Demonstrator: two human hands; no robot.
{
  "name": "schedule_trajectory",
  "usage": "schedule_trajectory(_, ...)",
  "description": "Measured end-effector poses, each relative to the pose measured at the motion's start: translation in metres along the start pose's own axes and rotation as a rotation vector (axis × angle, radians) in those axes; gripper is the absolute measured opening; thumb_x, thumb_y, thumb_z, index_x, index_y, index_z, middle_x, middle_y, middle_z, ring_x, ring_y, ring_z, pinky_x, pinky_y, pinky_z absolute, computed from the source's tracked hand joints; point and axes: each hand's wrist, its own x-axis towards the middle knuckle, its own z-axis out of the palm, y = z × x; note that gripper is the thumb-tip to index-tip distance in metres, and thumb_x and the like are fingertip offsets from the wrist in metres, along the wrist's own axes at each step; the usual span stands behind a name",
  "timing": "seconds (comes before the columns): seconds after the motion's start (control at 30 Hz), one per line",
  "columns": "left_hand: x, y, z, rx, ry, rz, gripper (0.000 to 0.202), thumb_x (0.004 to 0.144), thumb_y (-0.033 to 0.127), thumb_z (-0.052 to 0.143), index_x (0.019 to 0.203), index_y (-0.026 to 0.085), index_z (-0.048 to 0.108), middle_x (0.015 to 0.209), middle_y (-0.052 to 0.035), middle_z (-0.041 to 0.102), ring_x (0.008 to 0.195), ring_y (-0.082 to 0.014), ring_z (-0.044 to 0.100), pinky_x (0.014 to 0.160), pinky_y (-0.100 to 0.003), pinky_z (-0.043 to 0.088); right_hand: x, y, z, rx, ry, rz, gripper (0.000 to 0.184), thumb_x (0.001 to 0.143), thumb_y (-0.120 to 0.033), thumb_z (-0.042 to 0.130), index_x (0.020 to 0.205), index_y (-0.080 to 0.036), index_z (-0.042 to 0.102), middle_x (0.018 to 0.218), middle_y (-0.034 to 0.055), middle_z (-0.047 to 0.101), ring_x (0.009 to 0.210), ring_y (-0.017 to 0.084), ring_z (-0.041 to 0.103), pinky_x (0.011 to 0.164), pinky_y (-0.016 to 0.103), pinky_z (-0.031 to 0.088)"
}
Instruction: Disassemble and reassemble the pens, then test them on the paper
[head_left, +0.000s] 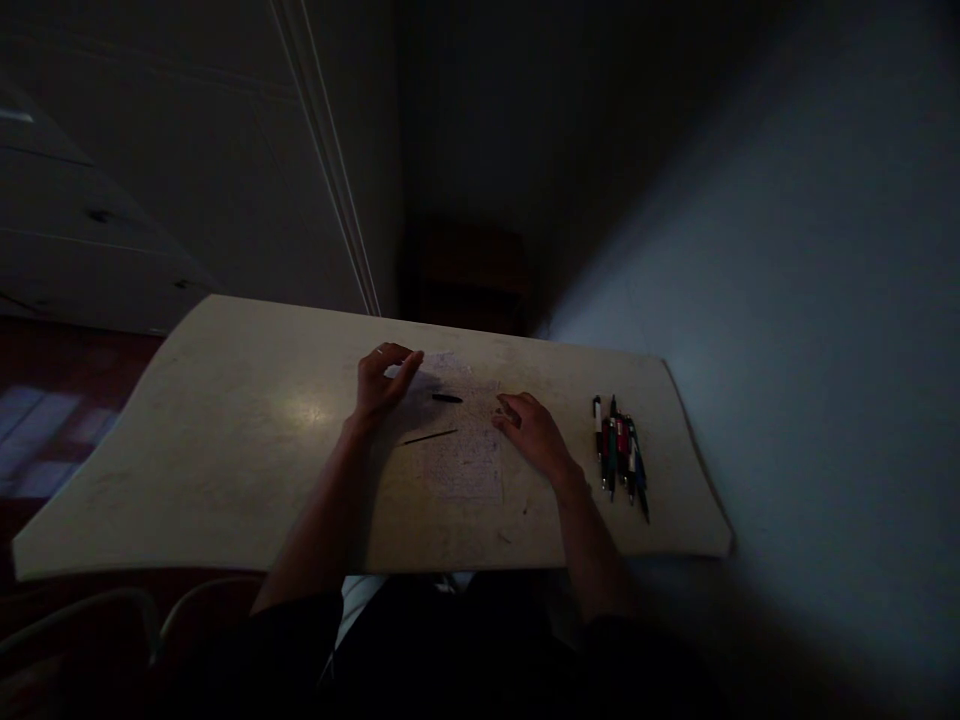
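My left hand (pixel 386 380) is raised over the table by the far end of a written-on sheet of paper (pixel 465 465). Its thumb and forefinger come together in a pinch; whatever is between them is too small and dark to make out. Across the sheet, my right hand (pixel 531 428) hovers with bent fingers, a gap showing between thumb and forefinger. Between the hands lies a short black pen barrel piece (pixel 447 398). A thin dark stick like a pen refill (pixel 430 437) rests slantwise nearer to me, partly over the paper's left edge.
Several pens (pixel 621 450) lie in a bunch on the right side of the pale, stained table (pixel 247 430). A wall (pixel 810 350) runs close along the table's right end. Pale cabinet fronts (pixel 150 190) stand at the far left, and a metal chair frame (pixel 150 610) is at lower left.
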Motion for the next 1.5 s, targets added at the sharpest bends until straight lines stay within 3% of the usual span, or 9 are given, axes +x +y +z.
schedule_trajectory(0.13, 0.003, 0.008, -0.006, 0.006, 0.076, 0.05, 0.031, 0.086, 0.041, 0.06, 0.066, 0.018, 0.067, 0.067, -0.0038, 0.066, 0.065, -0.0128, 0.059, 0.068, -0.028, 0.045, -0.014, -0.014, 0.004, 0.068, 0.046, -0.032, 0.029, 0.088, -0.024, 0.06, 0.116, -0.021, 0.065, 0.095, 0.0057, 0.062, 0.073, 0.014, 0.059, 0.075, 0.03, 0.049)
schedule_trajectory(0.33, -0.017, 0.037, -0.023, -0.012, 0.206, -0.001, 0.031, 0.09, 0.039, 0.056, 0.068, 0.02, 0.068, 0.066, -0.0019, 0.064, 0.064, -0.0133, 0.058, 0.065, -0.028, 0.044, -0.031, -0.042, 0.015, 0.084, -0.115, -0.142, 0.028, 0.09, -0.027, 0.06, 0.117, -0.025, 0.066, 0.095, 0.0044, 0.062, 0.081, 0.016, 0.061, 0.079, 0.03, 0.049)
schedule_trajectory(0.43, -0.045, 0.05, -0.03, 0.077, 0.1, 0.013, 0.022, 0.086, 0.036, 0.062, 0.072, 0.021, 0.068, 0.07, -0.0024, 0.065, 0.065, -0.0148, 0.057, 0.064, -0.029, 0.045, -0.028, -0.048, 0.02, 0.031, -0.172, -0.144, 0.029, 0.091, -0.027, 0.06, 0.119, -0.024, 0.065, 0.097, 0.005, 0.063, 0.083, 0.016, 0.063, 0.079, 0.029, 0.05)
schedule_trajectory(0.5, -0.066, 0.049, -0.033, 0.22, -0.045, 0.097, 0.013, 0.082, 0.034, 0.067, 0.078, 0.022, 0.07, 0.079, -0.005, 0.067, 0.076, -0.0188, 0.06, 0.073, -0.033, 0.046, -0.021, -0.05, 0.023, -0.016, -0.184, -0.154, 0.029, 0.092, -0.027, 0.059, 0.12, -0.023, 0.065, 0.099, 0.0058, 0.063, 0.087, 0.017, 0.063, 0.08, 0.029, 0.049)
schedule_trajectory(0.7, -0.105, 0.021, -0.033, 0.505, -0.294, 0.206, 0.014, 0.083, 0.028, 0.065, 0.094, 0.028, 0.074, 0.119, -0.0101, 0.063, 0.116, -0.0321, 0.052, 0.092, -0.047, 0.04, -0.004, -0.047, 0.035, -0.079, -0.171, -0.197, 0.022, 0.092, -0.024, 0.058, 0.111, -0.027, 0.07, 0.09, 0.0042, 0.062, 0.08, 0.016, 0.062, 0.073, 0.026, 0.048)
schedule_trajectory(0.83, -0.106, 0.013, -0.034, 0.511, -0.356, 0.211, 0.015, 0.086, 0.025, 0.062, 0.091, 0.029, 0.075, 0.119, -0.0091, 0.063, 0.123, -0.0329, 0.047, 0.094, -0.047, 0.039, -0.003, -0.046, 0.039, -0.077, -0.203, -0.199, 0.018, 0.093, -0.025, 0.058, 0.102, -0.025, 0.073, 0.086, 0.0029, 0.06, 0.075, 0.014, 0.059, 0.068, 0.024, 0.045)
schedule_trajectory(1.07, -0.105, 0.014, -0.033, 0.465, -0.308, 0.233, 0.013, 0.083, 0.019, 0.064, 0.089, 0.026, 0.073, 0.11, -0.0085, 0.066, 0.124, -0.0313, 0.049, 0.093, -0.044, 0.04, -0.006, -0.04, 0.032, -0.186, -0.231, -0.199, 0.021, 0.096, -0.025, 0.052, 0.1, -0.022, 0.072, 0.087, 0.0034, 0.059, 0.075, 0.012, 0.057, 0.068, 0.023, 0.043)
schedule_trajectory(1.33, -0.102, 0.019, -0.034, 0.44, -0.283, 0.243, 0.011, 0.082, 0.018, 0.065, 0.089, 0.024, 0.071, 0.107, -0.0076, 0.068, 0.122, -0.0303, 0.053, 0.09, -0.043, 0.044, -0.035, -0.01, 0.011, -0.128, -0.127, -0.169, 0.022, 0.097, -0.026, 0.05, 0.102, -0.022, 0.072, 0.085, 0.0046, 0.061, 0.075, 0.014, 0.06, 0.07, 0.025, 0.048)
schedule_trajectory(1.5, -0.104, 0.025, -0.042, 0.399, -0.175, 0.22, 0.018, 0.082, 0.017, 0.065, 0.099, 0.023, 0.069, 0.107, -0.0067, 0.068, 0.11, -0.0255, 0.06, 0.087, -0.041, 0.048, -0.056, -0.001, -0.005, -0.018, -0.015, -0.1, 0.025, 0.096, -0.029, 0.05, 0.11, -0.021, 0.069, 0.088, 0.0069, 0.065, 0.077, 0.016, 0.063, 0.073, 0.028, 0.052)
